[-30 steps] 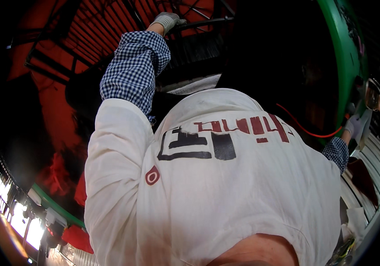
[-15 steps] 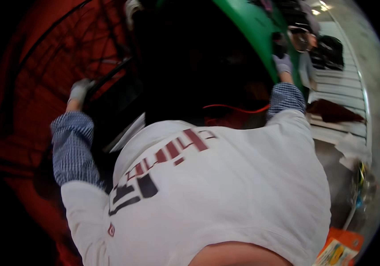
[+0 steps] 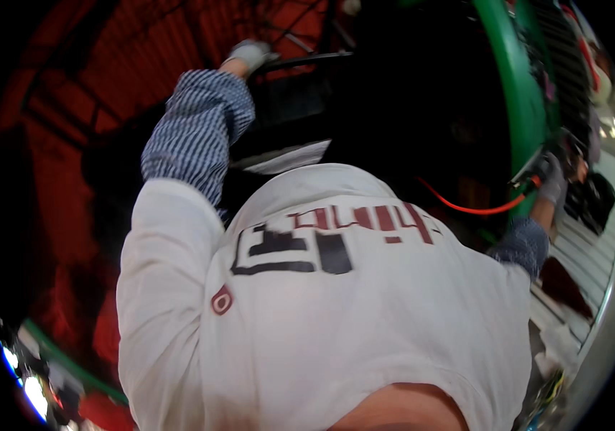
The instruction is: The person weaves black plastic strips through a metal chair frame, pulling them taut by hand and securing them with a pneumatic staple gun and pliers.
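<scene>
My left hand (image 3: 250,54), in a pale glove, is closed on the end of a dark bar (image 3: 311,60) at the upper left. My right hand (image 3: 553,179), also gloved, is at the far right by the green rim. It is closed on a hand tool fed by an orange hose (image 3: 483,210). The tool's body is partly covered by my fingers and blurred, so its exact kind does not show. The hose curves away to the left into the dark area in front of me.
A curved green edge (image 3: 502,79) runs down the right side. Beyond it lies a pale slatted surface (image 3: 586,253) with a black bag (image 3: 596,203) and a dark red cloth (image 3: 564,289). White sheets (image 3: 289,156) lie by my body. Red ribbed flooring (image 3: 142,50) shows at upper left.
The view has turned, shifting my left hand up and rightward in the picture while it stays at the bar. My right hand has gone from a dark object by the green edge to the hose-fed tool.
</scene>
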Demonstrator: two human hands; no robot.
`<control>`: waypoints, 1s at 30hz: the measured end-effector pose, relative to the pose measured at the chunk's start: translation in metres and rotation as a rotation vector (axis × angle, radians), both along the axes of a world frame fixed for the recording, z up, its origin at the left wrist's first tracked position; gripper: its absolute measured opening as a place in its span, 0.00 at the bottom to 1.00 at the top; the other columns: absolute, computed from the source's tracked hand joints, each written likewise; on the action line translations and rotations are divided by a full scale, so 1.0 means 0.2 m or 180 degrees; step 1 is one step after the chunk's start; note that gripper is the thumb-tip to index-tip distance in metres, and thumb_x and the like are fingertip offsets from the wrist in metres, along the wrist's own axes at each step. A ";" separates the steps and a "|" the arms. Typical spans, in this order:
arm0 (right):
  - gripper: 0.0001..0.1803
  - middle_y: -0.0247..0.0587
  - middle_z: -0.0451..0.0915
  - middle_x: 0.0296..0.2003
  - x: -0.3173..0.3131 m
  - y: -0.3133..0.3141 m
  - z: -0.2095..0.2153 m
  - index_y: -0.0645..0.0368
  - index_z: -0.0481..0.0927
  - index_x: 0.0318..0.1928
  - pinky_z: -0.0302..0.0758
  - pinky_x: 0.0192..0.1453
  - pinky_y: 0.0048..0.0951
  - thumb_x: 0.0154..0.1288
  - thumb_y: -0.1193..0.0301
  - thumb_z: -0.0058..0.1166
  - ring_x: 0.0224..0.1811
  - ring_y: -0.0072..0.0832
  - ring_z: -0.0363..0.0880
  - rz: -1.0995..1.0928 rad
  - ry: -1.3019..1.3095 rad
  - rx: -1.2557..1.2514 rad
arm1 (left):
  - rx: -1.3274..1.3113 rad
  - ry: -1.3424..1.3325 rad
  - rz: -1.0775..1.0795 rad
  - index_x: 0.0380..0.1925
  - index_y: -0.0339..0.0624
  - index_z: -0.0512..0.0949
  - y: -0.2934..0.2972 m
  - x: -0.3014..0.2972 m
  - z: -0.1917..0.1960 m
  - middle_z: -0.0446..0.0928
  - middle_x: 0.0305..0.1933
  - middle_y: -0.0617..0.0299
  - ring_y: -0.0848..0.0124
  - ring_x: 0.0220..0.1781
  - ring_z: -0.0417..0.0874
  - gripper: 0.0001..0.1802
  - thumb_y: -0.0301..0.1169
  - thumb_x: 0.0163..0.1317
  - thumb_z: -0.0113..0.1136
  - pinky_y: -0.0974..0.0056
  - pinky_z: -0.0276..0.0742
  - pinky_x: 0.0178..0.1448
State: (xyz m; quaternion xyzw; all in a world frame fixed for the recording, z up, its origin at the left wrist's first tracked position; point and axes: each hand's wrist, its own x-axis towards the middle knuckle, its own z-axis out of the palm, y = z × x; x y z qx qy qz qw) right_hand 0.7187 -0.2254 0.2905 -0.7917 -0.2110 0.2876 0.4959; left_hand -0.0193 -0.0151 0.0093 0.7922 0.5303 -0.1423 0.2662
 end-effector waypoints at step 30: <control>0.30 0.44 0.84 0.36 -2.58 0.36 -0.79 0.59 0.72 0.58 0.81 0.38 0.38 0.56 0.65 0.65 0.34 0.40 0.85 0.5220 -0.4031 -0.0442 | -0.0308 -0.0304 0.1268 0.47 0.42 0.84 0.05 0.07 0.15 0.82 0.53 0.56 0.53 0.53 0.83 0.23 0.49 0.64 0.61 0.46 0.81 0.52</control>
